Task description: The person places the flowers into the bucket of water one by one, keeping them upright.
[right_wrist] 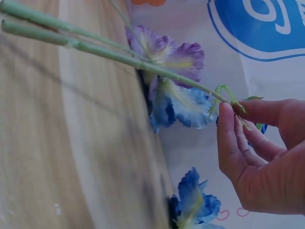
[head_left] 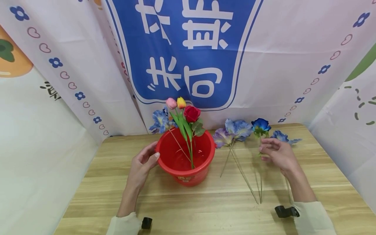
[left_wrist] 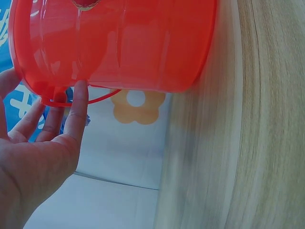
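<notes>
A red bucket stands on the table. It holds a pink tulip, a yellow-orange tulip, a red rose and a blue iris-like flower. My left hand holds the bucket's left side, thumb at the rim, the other fingers against the outer wall by the handle. To the right, my right hand pinches the green stem of a blue rose just under the bloom. In the right wrist view, the bloom is mostly hidden behind the fingers.
Between bucket and right hand lie a purple flower and a light blue flower, stems toward me. Another blue flower lies beyond the right hand. A printed cloth hangs behind the wooden table.
</notes>
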The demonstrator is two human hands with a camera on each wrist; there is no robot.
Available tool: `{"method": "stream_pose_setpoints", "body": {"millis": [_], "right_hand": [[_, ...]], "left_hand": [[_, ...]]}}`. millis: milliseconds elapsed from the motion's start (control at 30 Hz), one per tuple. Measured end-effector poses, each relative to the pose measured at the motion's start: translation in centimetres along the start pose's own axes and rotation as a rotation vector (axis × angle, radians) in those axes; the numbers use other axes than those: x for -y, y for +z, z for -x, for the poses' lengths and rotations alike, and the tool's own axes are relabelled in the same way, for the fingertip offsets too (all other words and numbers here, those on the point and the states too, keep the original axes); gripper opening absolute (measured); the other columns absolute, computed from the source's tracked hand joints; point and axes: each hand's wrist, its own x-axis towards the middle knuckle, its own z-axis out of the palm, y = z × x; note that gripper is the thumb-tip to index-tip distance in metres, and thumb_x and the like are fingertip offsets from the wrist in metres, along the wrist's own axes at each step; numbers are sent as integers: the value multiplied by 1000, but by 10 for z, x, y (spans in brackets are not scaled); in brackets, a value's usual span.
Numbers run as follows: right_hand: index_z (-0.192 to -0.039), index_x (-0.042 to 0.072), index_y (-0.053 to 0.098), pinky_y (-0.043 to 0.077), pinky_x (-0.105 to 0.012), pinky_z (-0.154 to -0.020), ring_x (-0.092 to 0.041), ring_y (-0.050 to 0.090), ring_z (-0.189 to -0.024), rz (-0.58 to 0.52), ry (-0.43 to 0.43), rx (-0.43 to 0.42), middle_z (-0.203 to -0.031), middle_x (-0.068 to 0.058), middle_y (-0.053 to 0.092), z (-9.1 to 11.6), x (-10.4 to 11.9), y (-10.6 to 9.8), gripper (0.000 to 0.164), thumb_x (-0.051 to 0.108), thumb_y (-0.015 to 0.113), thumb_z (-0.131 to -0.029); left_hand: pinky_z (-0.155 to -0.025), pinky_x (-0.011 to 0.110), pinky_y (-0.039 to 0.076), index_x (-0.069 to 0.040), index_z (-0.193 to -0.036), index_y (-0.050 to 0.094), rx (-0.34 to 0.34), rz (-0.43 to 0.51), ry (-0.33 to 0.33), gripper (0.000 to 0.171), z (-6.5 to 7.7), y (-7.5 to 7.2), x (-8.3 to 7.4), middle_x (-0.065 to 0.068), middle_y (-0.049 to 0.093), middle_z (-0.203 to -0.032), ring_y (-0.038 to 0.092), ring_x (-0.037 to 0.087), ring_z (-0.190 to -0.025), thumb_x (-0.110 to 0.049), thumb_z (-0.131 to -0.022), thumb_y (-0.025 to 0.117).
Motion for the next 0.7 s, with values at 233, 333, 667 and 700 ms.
{"method": "stream_pose_setpoints", "body": {"millis": [233,333,667,700], "right_hand": [[-145,5,55,68,-33,-89,-2,72,-99,-9,-46,-21,-109,11,70,7,10,-1,44,12,70,-105],[-142,6,57,68,-32,-88,-1,73,-98,-19,-64,-30,-108,13,70,9,13,0,41,11,71,-104],[-138,9,60,68,-32,-86,-3,73,-99,-26,-97,-49,-109,9,72,15,19,5,37,10,71,-104],[-138,10,61,68,-31,-85,-3,73,-99,-25,-101,-51,-109,9,72,16,20,5,36,11,71,-104]], "left_hand": [[-91,26,66,-3,-155,54,-6,-6,-1,51,0,0,0,6,63,-138,67,13,-122,-11,-106,66],[-92,26,65,-3,-155,54,-1,-4,2,50,0,0,0,6,63,-139,67,12,-122,-11,-107,65],[-91,26,66,-3,-155,54,3,8,-2,51,0,0,1,6,62,-140,66,12,-121,-11,-107,65],[-91,26,66,-3,-155,54,3,8,-2,51,0,0,1,6,62,-140,66,12,-121,-11,-106,66]]}}
